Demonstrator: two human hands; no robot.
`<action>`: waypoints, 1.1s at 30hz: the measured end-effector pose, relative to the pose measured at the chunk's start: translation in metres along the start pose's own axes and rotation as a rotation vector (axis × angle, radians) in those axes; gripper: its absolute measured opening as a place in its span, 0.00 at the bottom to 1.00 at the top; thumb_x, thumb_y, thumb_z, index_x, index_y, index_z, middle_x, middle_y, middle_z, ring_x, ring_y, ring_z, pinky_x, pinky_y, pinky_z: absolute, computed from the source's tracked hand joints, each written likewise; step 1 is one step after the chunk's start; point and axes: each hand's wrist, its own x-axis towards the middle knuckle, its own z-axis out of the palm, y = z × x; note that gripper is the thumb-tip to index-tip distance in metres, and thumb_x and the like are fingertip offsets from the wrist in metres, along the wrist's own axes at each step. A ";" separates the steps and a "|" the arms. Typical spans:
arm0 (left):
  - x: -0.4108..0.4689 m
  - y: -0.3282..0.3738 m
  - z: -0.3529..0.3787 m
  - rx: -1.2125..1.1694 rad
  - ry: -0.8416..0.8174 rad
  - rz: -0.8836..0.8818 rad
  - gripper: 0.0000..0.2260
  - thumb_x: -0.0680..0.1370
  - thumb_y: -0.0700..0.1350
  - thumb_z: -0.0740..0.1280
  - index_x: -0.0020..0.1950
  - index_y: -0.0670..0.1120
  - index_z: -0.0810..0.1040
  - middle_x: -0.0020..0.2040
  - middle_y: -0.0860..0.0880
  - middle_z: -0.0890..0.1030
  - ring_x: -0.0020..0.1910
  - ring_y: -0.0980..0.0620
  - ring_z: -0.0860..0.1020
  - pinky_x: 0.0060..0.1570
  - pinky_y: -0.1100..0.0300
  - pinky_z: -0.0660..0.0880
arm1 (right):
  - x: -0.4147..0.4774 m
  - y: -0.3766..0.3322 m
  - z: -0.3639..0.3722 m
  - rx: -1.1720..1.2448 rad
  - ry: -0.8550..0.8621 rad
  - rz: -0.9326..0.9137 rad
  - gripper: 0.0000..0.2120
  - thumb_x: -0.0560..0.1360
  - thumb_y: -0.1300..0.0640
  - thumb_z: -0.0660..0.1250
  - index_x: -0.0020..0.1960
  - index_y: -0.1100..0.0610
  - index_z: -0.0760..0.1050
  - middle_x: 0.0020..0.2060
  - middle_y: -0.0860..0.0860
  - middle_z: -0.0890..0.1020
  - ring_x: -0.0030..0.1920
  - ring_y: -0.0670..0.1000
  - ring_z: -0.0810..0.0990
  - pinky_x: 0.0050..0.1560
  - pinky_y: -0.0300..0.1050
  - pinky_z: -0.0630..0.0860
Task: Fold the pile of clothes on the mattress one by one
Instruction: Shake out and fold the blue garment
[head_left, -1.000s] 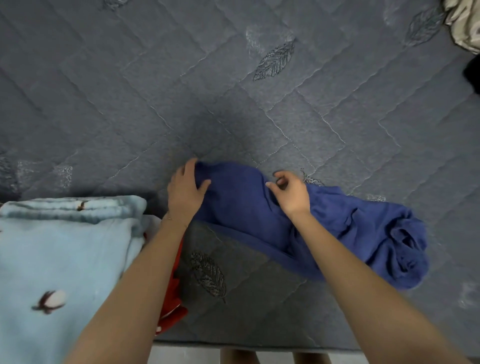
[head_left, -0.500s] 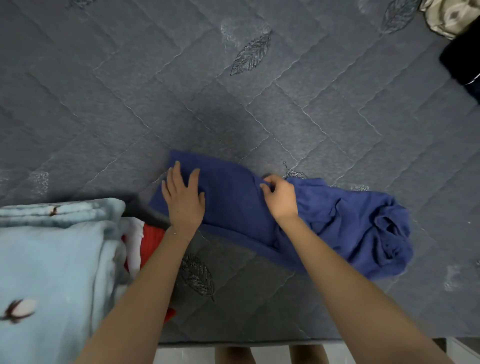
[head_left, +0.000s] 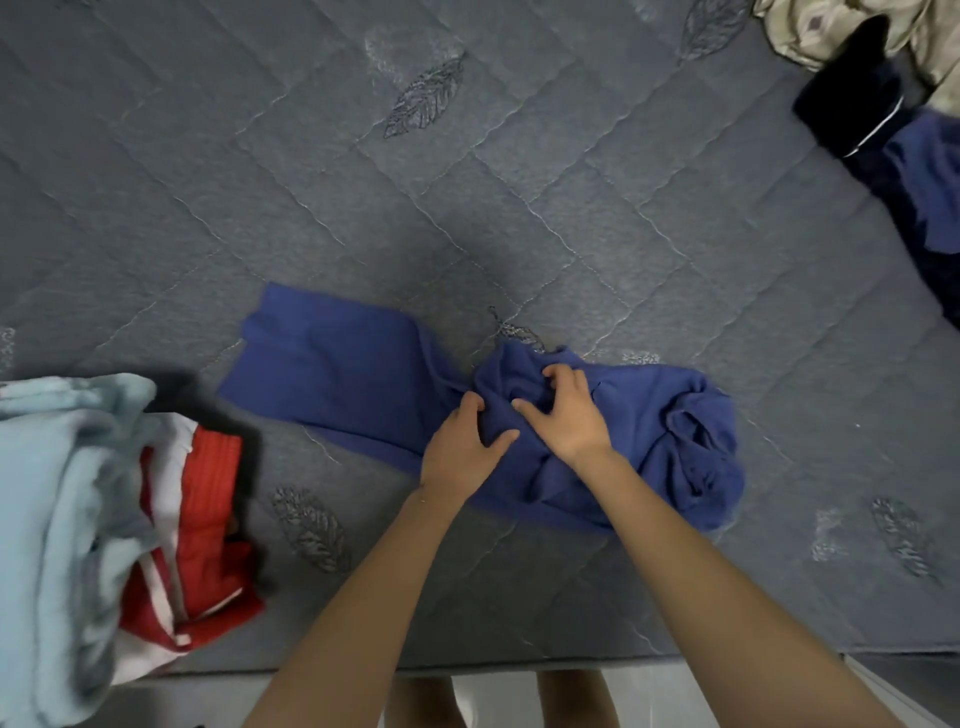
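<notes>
Presently the blue garment (head_left: 337, 374) is found at the near middle of the grey quilted mattress (head_left: 519, 182). Its left end is spread flat and its right end is heaped in folds.

Both hands are set side by side on the crumpled middle.
- The left hand (head_left: 465, 447) is closed on a ridge of cloth, with the fingers dug in at the far side and the thumb pressed rightward.
- The right hand (head_left: 569, 413) is clawed over the same bunch, with the fingers bent and spread and cloth gathered under them.

The grip is taken where the smoothed part meets the unsmoothed part. This is judged to be so that the heap can be drawn out and flattened while the flat end lies undisturbed.

Finished pieces are kept at the near left, out of the working patch. A light blue garment (head_left: 62, 493) is seen there, with a red and white garment (head_left: 208, 509) showing at its right side. The unfolded pile (head_left: 852, 104) is kept well apart at the far right, probably so that done and undone items are not mixed.

Changes noted against half a second earlier:
- The left hand was then laid flat, fingers straight, on the garment's left end. It has since been brought right to meet the other hand.
- The right hand was then pinching the far edge at the middle. A fuller handful is now taken.
- The left end has been released and lies uncovered.
- More of the far-right pile has come into view.
</notes>
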 end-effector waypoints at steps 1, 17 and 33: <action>0.000 0.001 0.005 0.029 -0.010 -0.027 0.21 0.77 0.51 0.69 0.63 0.42 0.67 0.57 0.44 0.77 0.55 0.44 0.77 0.51 0.47 0.75 | -0.003 0.005 0.001 -0.070 -0.025 -0.010 0.29 0.75 0.48 0.69 0.70 0.56 0.63 0.65 0.55 0.67 0.60 0.57 0.72 0.56 0.54 0.73; -0.014 -0.018 0.006 -0.251 0.454 0.027 0.03 0.79 0.37 0.65 0.47 0.40 0.78 0.43 0.47 0.78 0.43 0.50 0.75 0.45 0.61 0.71 | -0.015 0.031 -0.011 0.359 0.107 0.107 0.08 0.73 0.67 0.71 0.51 0.61 0.77 0.46 0.56 0.80 0.47 0.51 0.78 0.47 0.33 0.72; -0.010 -0.033 -0.098 -0.557 0.382 0.125 0.04 0.81 0.36 0.63 0.50 0.45 0.72 0.45 0.51 0.75 0.42 0.65 0.74 0.45 0.70 0.70 | -0.006 -0.073 0.018 0.475 -0.203 -0.161 0.18 0.78 0.62 0.66 0.67 0.58 0.71 0.62 0.51 0.76 0.63 0.46 0.73 0.59 0.29 0.67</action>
